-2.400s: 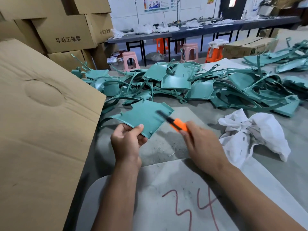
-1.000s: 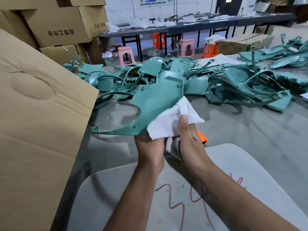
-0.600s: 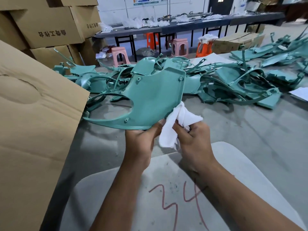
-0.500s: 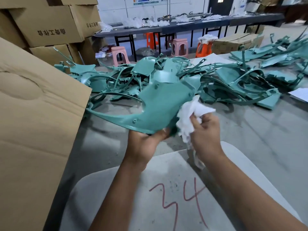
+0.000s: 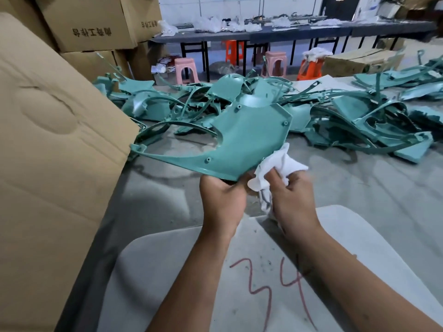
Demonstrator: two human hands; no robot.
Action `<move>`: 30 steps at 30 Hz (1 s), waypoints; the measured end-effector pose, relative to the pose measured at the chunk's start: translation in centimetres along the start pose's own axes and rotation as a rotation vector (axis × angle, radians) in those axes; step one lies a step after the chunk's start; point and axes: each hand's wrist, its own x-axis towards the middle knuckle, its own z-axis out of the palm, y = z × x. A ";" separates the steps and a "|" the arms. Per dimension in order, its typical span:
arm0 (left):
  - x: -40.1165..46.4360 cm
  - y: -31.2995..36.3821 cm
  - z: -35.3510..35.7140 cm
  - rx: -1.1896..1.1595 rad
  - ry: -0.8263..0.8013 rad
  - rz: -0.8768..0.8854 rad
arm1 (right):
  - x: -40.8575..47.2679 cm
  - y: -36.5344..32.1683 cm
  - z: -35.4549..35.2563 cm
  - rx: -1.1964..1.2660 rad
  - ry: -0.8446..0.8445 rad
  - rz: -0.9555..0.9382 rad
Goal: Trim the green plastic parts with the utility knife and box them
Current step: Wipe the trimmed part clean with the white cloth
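Observation:
My left hand (image 5: 223, 202) grips the near edge of a large green plastic panel (image 5: 242, 142) and holds it raised above the grey table (image 5: 374, 192). The panel has a long curved arm that reaches left toward the cardboard. My right hand (image 5: 291, 200) clutches a crumpled white cloth (image 5: 275, 168) against the panel's lower right edge. The utility knife is not in sight.
A big heap of green plastic parts (image 5: 323, 116) covers the table behind the panel. An open cardboard box flap (image 5: 55, 149) fills the left side. A grey board marked "34" (image 5: 271, 281) lies under my forearms. Stacked cartons, stools and a long bench stand farther back.
Earlier my right hand held the orange knife at the panel. Now it holds the white cloth instead. The panel has been lifted, turned and tilted while the cloth rubs along its lower right edge.

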 end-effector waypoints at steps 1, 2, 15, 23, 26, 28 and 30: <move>0.0 -0.1 -0.1 0.018 0.020 0.015 | 0.0 0.2 -0.1 -0.046 -0.014 -0.004; 0.0 -0.2 -0.2 0.015 0.030 0.018 | 0.0 0.4 -0.3 -0.076 -0.038 -0.010; 1.7 1.9 -3.8 0.264 -0.445 -0.271 | 2.6 -1.7 -4.0 0.128 0.435 -0.043; 2.2 1.8 -4.3 0.284 -0.224 -0.128 | 2.5 -0.3 -4.9 0.222 0.027 0.160; 2.1 1.4 -4.0 0.321 -0.099 -0.037 | 2.0 -0.9 -4.1 -0.127 -0.094 -0.028; 1.5 1.3 -3.1 0.131 0.013 -0.085 | 1.7 -1.3 -3.4 -0.098 -0.039 -0.098; 0.8 1.4 -1.7 -0.248 0.024 -0.243 | 1.5 -1.7 -2.8 -0.019 0.031 -0.123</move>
